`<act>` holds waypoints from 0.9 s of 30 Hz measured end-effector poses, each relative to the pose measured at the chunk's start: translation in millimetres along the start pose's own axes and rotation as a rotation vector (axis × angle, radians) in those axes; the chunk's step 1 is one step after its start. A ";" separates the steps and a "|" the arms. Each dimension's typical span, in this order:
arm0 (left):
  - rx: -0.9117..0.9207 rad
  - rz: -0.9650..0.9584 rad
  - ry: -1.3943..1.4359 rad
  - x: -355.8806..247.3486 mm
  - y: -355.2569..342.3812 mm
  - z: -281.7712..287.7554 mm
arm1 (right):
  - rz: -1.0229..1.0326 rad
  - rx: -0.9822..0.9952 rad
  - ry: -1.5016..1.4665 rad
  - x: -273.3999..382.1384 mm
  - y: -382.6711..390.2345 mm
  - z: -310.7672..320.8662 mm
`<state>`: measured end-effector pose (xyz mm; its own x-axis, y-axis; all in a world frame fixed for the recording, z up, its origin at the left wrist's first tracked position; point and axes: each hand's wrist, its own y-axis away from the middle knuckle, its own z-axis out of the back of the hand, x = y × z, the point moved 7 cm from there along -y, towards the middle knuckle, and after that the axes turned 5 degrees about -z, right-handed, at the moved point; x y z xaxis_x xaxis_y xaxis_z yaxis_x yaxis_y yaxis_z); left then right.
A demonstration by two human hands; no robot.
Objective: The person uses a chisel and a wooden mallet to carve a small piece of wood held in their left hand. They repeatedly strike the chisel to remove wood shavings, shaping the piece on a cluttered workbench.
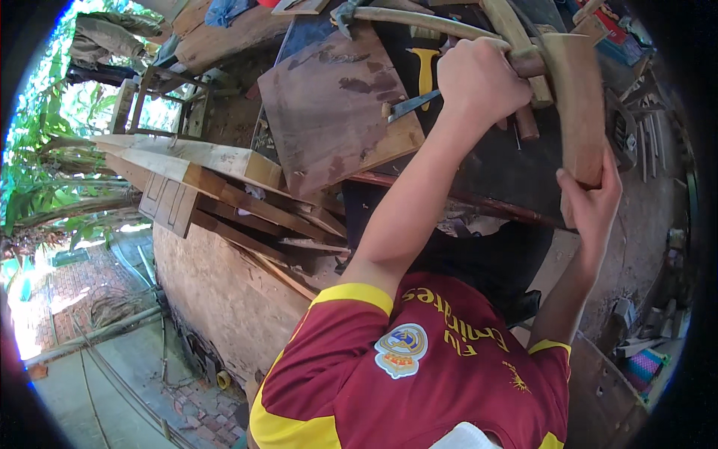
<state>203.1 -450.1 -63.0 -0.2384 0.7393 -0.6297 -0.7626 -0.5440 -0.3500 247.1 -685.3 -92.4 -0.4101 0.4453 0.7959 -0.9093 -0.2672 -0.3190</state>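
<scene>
Left hand (482, 82) fisted round brown wooden cylinder (528, 62); right hand (594, 196) pinching curved brown wooden block (577, 108) low down, near dark bench (490, 168) (cylinder-block contact unclear). Likely step: 2-handed positioning; next needs steady grip.

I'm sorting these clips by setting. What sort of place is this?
Probably a small woodworking shop, apparently partly open-air: long timbers are piled at one side, a hammer lies among the tools, and the right hand holds a thick wooden piece.
</scene>
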 end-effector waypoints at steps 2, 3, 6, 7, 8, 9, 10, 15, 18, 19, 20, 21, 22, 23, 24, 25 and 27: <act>-0.017 -0.028 0.039 -2.9 -1.5 1.0 | -0.090 -0.074 -0.112 -12.9 -12.3 3.2; -0.023 -0.034 0.055 -2.1 -0.6 1.2 | -0.202 -0.161 -0.241 -14.3 -11.6 0.8; 0.001 -0.029 0.019 -4.8 -3.1 -4.2 | 0.120 -0.024 0.195 4.6 3.9 -17.1; -0.016 -0.028 0.017 -2.8 -2.7 -4.0 | 0.075 0.048 -0.006 25.5 14.7 -26.5; -0.033 -0.027 0.016 0.8 -1.4 -4.6 | 0.044 0.083 0.024 25.0 17.2 -21.7; -0.053 -0.025 0.019 2.6 -0.7 -4.6 | 0.017 0.118 0.059 24.6 18.4 -15.5; -0.041 -0.037 0.012 2.3 -1.8 -6.9 | -0.010 0.153 0.094 24.6 18.2 -12.6; -0.044 -0.073 -0.002 0.2 1.0 -11.6 | -0.053 0.150 0.079 10.0 13.7 -6.7; -0.033 -0.070 0.016 -0.3 -0.2 -7.2 | -0.023 0.054 0.020 -4.6 6.1 4.4; -0.040 -0.076 0.024 -0.8 -0.1 -5.6 | -0.019 -0.017 0.004 -9.3 3.6 6.4; -0.046 -0.081 0.033 -1.4 0.0 -4.1 | -0.016 -0.087 -0.011 -11.0 2.4 9.0; -0.052 -0.086 0.045 -1.8 0.0 -3.3 | -0.148 -0.075 -0.211 -16.9 2.4 7.2; -0.060 -0.090 0.041 -1.7 -0.5 -3.1 | -0.070 -0.130 -0.094 -10.5 1.2 9.0; -0.067 -0.095 0.038 -1.3 -1.3 -3.2 | 0.009 -0.185 0.022 -4.1 -0.5 9.1; -0.074 -0.100 0.035 -0.9 -1.4 -3.2 | 0.087 -0.240 0.140 2.6 -0.1 9.7; -0.059 -0.093 0.038 0.2 -1.1 -4.1 | 0.084 -0.129 0.103 4.8 -1.0 3.4; -0.030 -0.080 0.045 2.2 -0.6 -5.5 | 0.079 0.093 0.028 11.5 -0.6 -7.6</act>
<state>206.4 -450.3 -68.0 -0.1497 0.7628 -0.6291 -0.7595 -0.4961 -0.4208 242.4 -673.5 -87.0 -0.4831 0.4433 0.7550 -0.8642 -0.3799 -0.3299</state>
